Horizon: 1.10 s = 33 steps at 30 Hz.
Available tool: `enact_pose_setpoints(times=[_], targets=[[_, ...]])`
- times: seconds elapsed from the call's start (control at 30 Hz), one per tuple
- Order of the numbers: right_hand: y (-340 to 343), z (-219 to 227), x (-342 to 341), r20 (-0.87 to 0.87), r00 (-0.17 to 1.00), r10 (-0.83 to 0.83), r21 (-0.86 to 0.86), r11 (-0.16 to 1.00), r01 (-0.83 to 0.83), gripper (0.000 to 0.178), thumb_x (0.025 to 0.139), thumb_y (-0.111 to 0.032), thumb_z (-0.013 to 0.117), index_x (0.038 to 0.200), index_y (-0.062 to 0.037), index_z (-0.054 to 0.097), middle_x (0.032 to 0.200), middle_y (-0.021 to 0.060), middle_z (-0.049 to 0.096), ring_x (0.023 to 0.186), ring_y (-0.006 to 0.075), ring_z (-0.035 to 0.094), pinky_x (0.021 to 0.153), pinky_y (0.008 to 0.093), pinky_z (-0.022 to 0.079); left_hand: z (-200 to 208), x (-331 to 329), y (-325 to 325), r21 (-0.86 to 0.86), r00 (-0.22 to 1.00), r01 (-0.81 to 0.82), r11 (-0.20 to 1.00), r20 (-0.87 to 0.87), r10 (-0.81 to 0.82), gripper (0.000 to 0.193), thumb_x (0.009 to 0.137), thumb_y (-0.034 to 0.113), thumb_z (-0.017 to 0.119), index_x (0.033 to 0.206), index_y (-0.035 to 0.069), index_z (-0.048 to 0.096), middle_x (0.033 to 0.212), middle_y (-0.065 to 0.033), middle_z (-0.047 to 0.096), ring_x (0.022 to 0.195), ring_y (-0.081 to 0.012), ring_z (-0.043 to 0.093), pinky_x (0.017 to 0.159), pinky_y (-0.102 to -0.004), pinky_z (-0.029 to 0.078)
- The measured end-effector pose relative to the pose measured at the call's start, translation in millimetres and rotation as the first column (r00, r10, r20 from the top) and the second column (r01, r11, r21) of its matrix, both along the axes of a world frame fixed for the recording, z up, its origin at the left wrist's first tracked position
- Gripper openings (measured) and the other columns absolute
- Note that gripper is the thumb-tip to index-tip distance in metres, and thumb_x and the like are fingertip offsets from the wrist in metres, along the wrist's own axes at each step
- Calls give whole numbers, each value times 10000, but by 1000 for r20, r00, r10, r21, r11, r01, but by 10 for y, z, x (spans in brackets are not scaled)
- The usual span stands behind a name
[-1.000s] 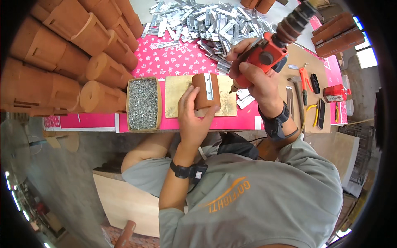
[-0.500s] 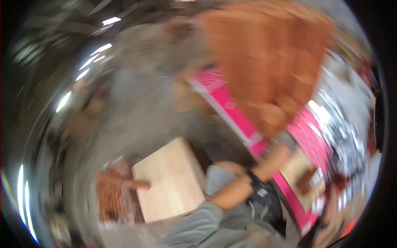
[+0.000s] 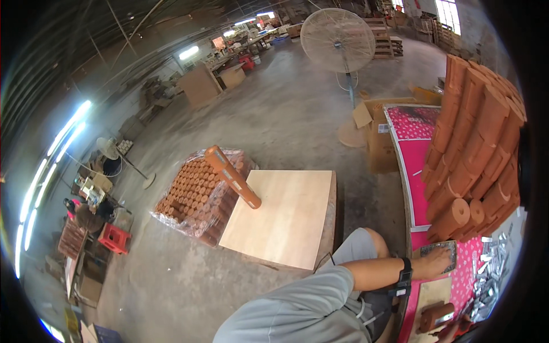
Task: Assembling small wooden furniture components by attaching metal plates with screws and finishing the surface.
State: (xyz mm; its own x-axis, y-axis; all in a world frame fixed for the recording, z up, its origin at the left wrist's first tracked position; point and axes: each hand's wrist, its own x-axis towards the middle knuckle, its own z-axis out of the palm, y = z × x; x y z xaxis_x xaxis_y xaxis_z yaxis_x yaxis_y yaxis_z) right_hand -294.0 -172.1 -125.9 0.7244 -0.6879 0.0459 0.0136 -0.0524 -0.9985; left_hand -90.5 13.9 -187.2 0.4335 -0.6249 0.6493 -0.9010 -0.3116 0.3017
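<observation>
"What is the left hand (image 3: pixel 433 263) over?"

"A shallow, open box of screws (image 3: pixel 454 251), small and silvery-grey, sitting on the pink-covered table (image 3: pixel 418 200). The hand hides part of the contents."

"And the terracotta-coloured cylinder (image 3: pixel 432 318)?"

"It lies on its side on a pale board (image 3: pixel 433 289), near the picture's lower edge. A bright metal strip (image 3: pixel 445 318) shows on its curved surface."
</observation>
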Motion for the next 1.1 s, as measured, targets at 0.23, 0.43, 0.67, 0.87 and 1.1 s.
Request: enact_pose_setpoints(times=[0.23, 0.43, 0.67, 0.87, 1.1], targets=[[126, -50, 142, -6, 999, 50, 32, 998, -50, 329, 885, -55, 654, 1210, -79, 604, 970, 7, 609, 757, 116, 567, 633, 263, 479, 462, -178, 274, -97, 860, -106, 990, -509, 42, 203, 836, 59, 619, 1026, -5, 586, 827, -213, 640, 768, -383, 643, 691, -466, 510], [173, -30, 176, -2, 998, 69, 37, 997, -68, 326, 883, -51, 657, 1204, -80, 604, 966, 9, 608, 751, 115, 567, 628, 260, 478, 502, -316, 423, -416, 762, -126, 901, -622, -181, 178, 880, 34, 657, 1004, 20, 529, 770, -178, 626, 690, -315, 644, 622, -439, 467], [216, 14, 105, 6, 999, 48, 37, 998, -48, 322, 881, -45, 660, 1197, -81, 604, 961, 10, 608, 744, 113, 567, 623, 258, 478, 593, -581, 456, -349, 435, -107, 931, -859, -272, 168, 924, 50, 642, 1056, -6, 553, 784, -131, 663, 665, -182, 651, 574, -358, 509], [214, 65, 48, 13, 1000, 20, 29, 999, -20, 319, 879, -41, 663, 1190, -82, 604, 957, 11, 607, 738, 112, 567, 618, 255, 477, 506, -714, 507, -386, 256, -9, 923, -893, -371, 155, 951, 90, 642, 1027, -44, 659, 774, -81, 683, 667, -131, 650, 591, -289, 531], [165, 98, -46, 38, 999, -10, 25, 1000, 9, 316, 877, -35, 666, 1183, -83, 604, 952, 13, 607, 732, 111, 567, 612, 253, 477, 342, -795, 518, -456, 299, -22, 890, -852, -430, 168, 973, 74, 602, 1030, -69, 671, 783, -92, 685, 669, -135, 652, 609, -296, 530]])
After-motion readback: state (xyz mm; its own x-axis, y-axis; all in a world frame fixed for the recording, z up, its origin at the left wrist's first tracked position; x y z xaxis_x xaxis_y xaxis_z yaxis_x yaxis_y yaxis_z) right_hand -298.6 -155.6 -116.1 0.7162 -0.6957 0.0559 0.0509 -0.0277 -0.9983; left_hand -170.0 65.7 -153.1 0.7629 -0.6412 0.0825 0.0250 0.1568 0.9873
